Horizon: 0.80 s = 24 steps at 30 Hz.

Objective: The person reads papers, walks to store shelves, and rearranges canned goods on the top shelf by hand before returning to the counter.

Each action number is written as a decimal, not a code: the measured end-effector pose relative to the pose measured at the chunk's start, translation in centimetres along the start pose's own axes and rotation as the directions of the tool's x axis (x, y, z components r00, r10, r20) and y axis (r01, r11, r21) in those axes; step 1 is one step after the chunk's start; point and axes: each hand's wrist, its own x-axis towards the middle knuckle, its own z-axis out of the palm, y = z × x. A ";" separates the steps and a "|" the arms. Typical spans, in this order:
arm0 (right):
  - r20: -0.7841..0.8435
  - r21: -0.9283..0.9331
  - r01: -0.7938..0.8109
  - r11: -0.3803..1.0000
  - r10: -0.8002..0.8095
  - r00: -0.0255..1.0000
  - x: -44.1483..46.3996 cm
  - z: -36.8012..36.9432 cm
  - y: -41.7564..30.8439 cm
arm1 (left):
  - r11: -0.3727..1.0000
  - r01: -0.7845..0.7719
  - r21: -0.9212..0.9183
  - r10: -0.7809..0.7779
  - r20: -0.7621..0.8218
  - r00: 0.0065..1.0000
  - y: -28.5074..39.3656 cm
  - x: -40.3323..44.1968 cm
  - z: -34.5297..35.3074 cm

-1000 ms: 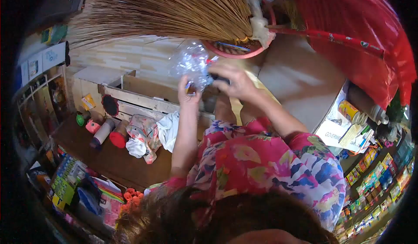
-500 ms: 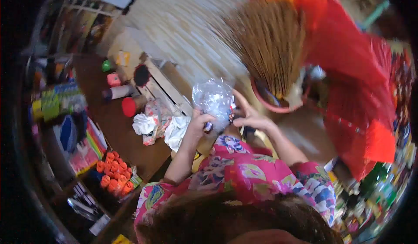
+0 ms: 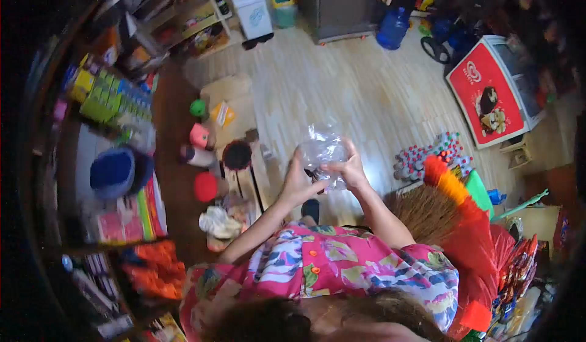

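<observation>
My left hand (image 3: pixel 299 180) and my right hand (image 3: pixel 350 168) are together in front of my body. Both are closed around a clear, shiny, crinkled plastic bag (image 3: pixel 323 148), which puffs up between them. Something small and dark shows at its lower left, too unclear to name. My thumbs press on the near side of the plastic, while the fingertips are partly hidden behind it. Below lies the wooden floor (image 3: pixel 281 104).
On the left, shelves hold a blue cap (image 3: pixel 113 172) and orange bundles (image 3: pixel 155 269). A bench (image 3: pixel 226 91) bears small items. At right are a stick broom (image 3: pixel 421 211), red plastic (image 3: pixel 470 250), several bottles (image 3: pixel 427 162) and a red freezer (image 3: pixel 488 98). A blue water jug (image 3: pixel 394 29) stands farther back.
The view has swung, bringing the freezer, water jug and more floor into sight. The broom now appears lower right. Both hands still hold the clear plastic, with the fingers shifted around it.
</observation>
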 end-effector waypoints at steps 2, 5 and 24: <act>-0.050 -0.262 0.111 0.959 -0.128 0.990 4.9 0.0 -1.6 | 0.960 -0.136 0.243 0.142 -0.009 0.990 1.8 4.4 -2.9; 0.036 -0.415 0.059 0.908 -0.048 0.998 8.7 2.5 -5.9 | 0.913 -0.227 0.338 0.218 0.065 0.974 5.7 9.3 -5.3; 0.675 -0.258 0.670 0.696 -0.367 0.640 55.0 10.8 -20.8 | 0.558 0.152 -0.816 -0.234 0.021 0.972 -5.8 56.7 -8.2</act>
